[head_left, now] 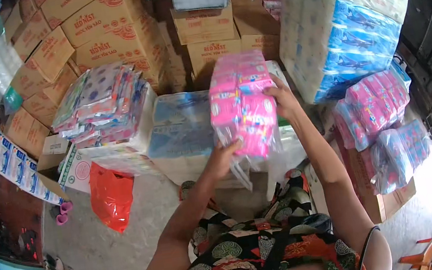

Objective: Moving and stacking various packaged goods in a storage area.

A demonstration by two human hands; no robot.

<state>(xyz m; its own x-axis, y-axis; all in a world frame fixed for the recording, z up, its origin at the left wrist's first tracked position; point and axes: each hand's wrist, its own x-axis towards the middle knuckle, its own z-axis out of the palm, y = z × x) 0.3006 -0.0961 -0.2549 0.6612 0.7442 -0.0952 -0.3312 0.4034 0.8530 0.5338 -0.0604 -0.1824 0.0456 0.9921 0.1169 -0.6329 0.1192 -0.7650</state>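
Both my hands hold a clear plastic bag of pink packets (242, 102) in front of me. My left hand (227, 156) grips its lower left corner, near the loose end of the plastic. My right hand (281, 94) holds its upper right side, with the fingers on the packets. Under and left of the bag are blue-and-white wrapped bundles (179, 136). Farther left, a pile of flat colourful plastic-wrapped packs (102, 103) lies on a white wrapped bundle. More bagged pink packets (377, 102) and blue-and-pink packets (403, 154) are stacked to the right.
Cardboard cartons (102, 31) rise at the back and left. Tall wrapped bundles of paper rolls (305, 35) stand at the back right. A red plastic bag (113, 199) lies on the floor at left, near pink slippers (63, 213). An orange plastic stool (425, 256) is at the lower right.
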